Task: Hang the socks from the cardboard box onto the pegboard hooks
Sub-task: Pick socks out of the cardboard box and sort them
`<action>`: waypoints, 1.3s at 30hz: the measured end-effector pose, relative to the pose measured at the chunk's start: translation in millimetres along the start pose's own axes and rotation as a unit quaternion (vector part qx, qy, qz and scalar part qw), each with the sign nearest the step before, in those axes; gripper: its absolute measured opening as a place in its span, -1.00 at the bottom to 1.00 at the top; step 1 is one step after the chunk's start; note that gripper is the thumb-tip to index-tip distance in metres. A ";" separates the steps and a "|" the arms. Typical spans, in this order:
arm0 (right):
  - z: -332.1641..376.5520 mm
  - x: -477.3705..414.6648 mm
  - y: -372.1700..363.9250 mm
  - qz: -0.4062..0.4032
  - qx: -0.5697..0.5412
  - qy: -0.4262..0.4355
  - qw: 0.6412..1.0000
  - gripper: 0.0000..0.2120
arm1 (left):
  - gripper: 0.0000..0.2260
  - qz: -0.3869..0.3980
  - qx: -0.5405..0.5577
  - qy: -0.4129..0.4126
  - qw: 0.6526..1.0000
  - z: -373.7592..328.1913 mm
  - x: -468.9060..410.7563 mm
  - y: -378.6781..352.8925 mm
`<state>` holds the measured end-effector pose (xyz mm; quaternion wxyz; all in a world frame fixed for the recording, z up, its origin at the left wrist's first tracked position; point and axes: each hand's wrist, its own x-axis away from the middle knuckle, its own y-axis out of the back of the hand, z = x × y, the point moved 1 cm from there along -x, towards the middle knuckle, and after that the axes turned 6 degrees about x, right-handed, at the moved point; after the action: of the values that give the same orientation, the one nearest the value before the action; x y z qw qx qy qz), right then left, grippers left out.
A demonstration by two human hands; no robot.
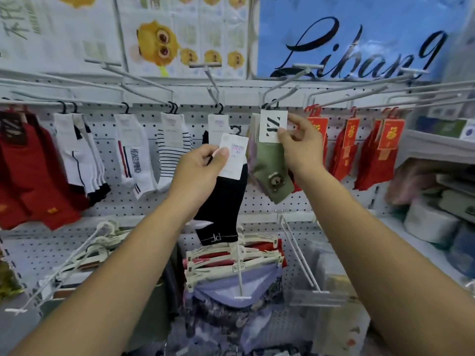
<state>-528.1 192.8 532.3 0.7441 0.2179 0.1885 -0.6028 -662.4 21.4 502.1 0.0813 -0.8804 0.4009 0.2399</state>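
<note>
L: left hand (200,168) fingers pinch black sock (223,201) card, unhung, before pegboard (270,205) | R: right hand (300,147) fingers pinch green sock (267,165) card on hook (270,105) | risk: a tug may unhook green sock

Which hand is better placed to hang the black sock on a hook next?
Left. The left hand pinches the black sock by its card, just below the pegboard hooks. The right hand is busy pinching the card of the green sock.
</note>
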 end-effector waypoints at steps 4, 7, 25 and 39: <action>3.6 -7.4 3.3 0.000 0.011 0.012 1.000 -0.64 | -0.86 0.007 -0.017 -0.029 0.999 -6.3 -18.1 -4.0; 3.2 -8.6 1.1 0.013 0.014 0.008 1.000 -0.65 | -0.85 0.001 -0.004 -0.031 1.000 -5.0 -25.9 -5.7; 14.2 53.3 -36.0 0.133 -0.084 -0.010 0.988 -0.74 | -0.86 0.014 0.047 0.009 0.999 -5.8 -24.1 0.0; 23.1 -3.2 -76.0 0.073 -0.021 0.086 0.993 -0.81 | -0.88 -0.200 -0.149 -0.275 0.929 -63.5 -17.8 7.2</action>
<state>-602.8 169.1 546.0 0.7716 0.2663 0.2477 -0.5219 -655.1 7.1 566.5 0.1027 -0.8438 0.1382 0.5084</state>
